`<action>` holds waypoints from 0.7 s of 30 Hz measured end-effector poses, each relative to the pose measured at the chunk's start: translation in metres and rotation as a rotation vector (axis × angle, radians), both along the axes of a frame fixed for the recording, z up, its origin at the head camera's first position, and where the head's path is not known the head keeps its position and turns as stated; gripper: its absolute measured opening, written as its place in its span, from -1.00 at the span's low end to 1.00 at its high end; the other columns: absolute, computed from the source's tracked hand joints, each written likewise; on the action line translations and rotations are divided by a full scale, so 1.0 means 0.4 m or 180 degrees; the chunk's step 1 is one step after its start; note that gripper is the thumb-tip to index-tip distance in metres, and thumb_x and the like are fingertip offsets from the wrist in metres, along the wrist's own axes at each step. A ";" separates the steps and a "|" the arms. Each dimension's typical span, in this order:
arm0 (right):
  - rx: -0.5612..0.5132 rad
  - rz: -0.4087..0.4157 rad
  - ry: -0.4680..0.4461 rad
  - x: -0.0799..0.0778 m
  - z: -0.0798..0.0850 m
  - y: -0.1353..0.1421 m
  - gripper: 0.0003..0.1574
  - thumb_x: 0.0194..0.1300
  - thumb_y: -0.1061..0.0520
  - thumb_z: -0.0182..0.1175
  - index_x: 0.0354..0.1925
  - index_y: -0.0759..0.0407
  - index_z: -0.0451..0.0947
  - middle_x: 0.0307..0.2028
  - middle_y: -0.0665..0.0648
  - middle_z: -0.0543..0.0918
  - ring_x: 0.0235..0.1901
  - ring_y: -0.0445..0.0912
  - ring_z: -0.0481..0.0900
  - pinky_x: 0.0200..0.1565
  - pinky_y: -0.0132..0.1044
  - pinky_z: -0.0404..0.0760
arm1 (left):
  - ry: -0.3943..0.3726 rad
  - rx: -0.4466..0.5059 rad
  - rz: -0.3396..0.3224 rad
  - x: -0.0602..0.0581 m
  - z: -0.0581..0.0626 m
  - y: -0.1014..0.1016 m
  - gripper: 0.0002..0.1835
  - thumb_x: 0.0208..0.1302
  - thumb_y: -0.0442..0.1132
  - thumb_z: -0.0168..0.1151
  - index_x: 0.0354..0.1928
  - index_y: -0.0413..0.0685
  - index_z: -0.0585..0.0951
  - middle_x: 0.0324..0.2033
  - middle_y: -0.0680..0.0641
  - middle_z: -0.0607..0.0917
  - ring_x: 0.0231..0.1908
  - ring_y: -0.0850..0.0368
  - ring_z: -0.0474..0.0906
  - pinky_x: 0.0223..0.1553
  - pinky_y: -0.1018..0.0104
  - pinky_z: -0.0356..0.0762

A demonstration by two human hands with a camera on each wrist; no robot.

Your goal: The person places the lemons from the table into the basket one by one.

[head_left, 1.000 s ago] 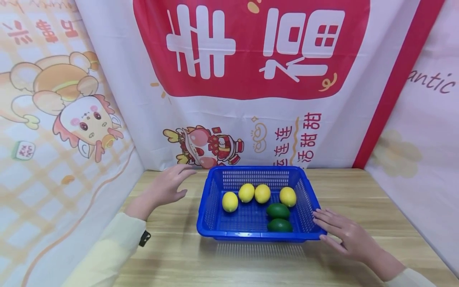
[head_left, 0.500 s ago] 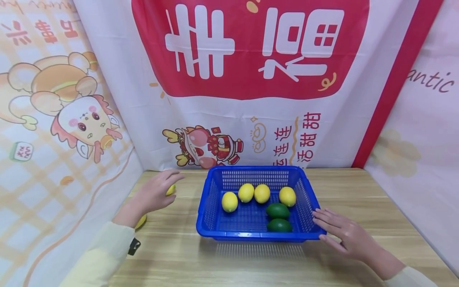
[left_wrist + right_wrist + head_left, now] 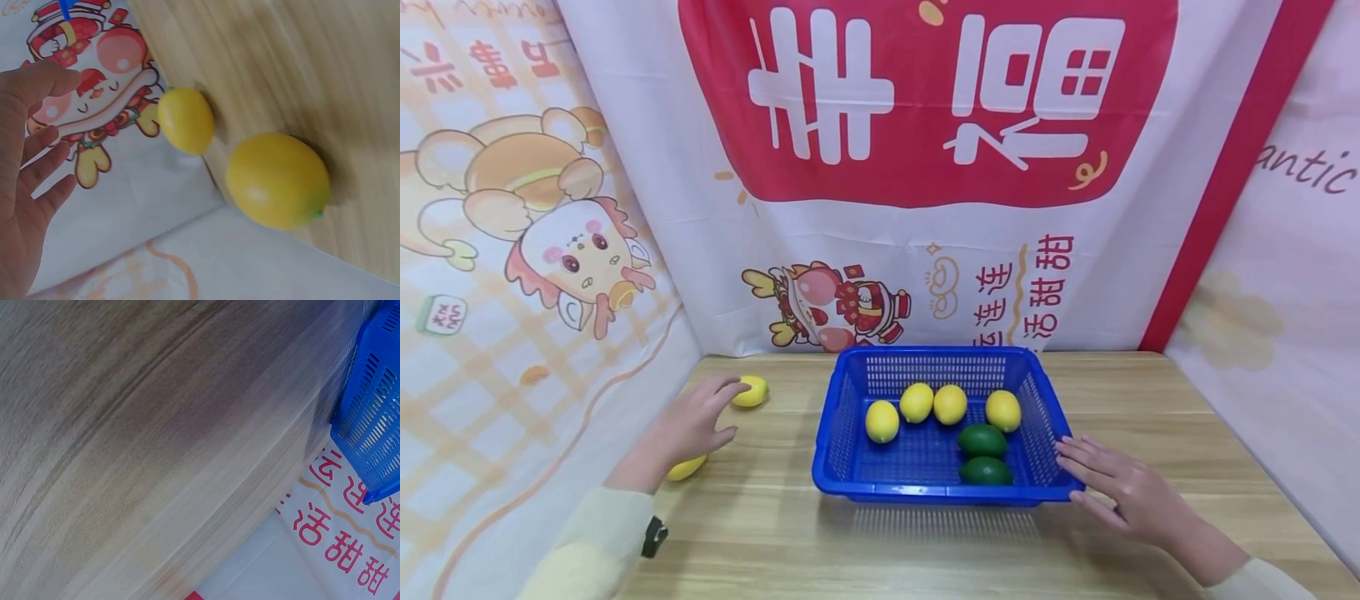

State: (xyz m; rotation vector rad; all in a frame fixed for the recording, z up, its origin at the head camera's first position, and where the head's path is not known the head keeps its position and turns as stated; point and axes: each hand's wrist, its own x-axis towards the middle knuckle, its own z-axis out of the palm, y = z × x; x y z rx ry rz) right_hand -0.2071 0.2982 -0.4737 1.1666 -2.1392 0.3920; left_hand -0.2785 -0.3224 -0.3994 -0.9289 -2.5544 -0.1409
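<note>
My left hand (image 3: 688,429) hovers over the left side of the table, fingers loosely spread and nothing in them. Just past its fingertips lies a lemon (image 3: 751,392), and a second lemon (image 3: 687,468) shows partly from under the wrist. Both lemons appear whole in the left wrist view, the nearer one (image 3: 278,181) larger, beside the left hand (image 3: 31,156). With straight fingers my right hand (image 3: 1131,492) touches the right rim of a blue plastic basket (image 3: 917,490). Inside sit several lemons (image 3: 951,405) and two dark green fruits (image 3: 982,442), shaped like limes or avocados.
The wooden table (image 3: 760,533) is bordered by a printed cloth (image 3: 925,275) at the back. Patterned cloth walls (image 3: 535,350) stand at left and right. In the right wrist view, the basket's side (image 3: 375,419) fills the right edge.
My left hand has moved left and slightly down, away from the basket, and the two lemons on the table have come into sight. The right hand and the basket have stayed in place.
</note>
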 end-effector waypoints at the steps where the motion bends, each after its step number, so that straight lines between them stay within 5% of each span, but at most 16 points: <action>1: 0.0001 -0.0002 -0.0005 0.000 0.000 0.000 -0.36 0.44 -0.24 0.00 0.08 0.23 0.64 0.11 0.16 0.62 0.12 0.04 0.56 0.31 -0.45 0.16 | -0.0023 0.0008 0.0039 0.002 -0.007 -0.009 -0.33 -0.18 -0.35 0.53 0.09 -0.30 0.54 0.01 -0.35 0.57 -0.03 -0.31 0.52 -0.01 -0.19 0.51; 21: 0.0071 -0.0090 -0.0119 0.004 -0.001 0.005 -0.39 0.39 -0.23 0.09 0.12 0.18 0.62 0.13 0.13 0.61 0.18 -0.01 0.51 0.30 -0.48 0.15 | -0.0671 -0.0057 0.1179 0.022 -0.106 -0.106 -0.37 0.01 -0.12 0.45 0.08 -0.34 0.53 -0.08 -0.37 0.56 -0.08 -0.33 0.52 -0.08 -0.22 0.51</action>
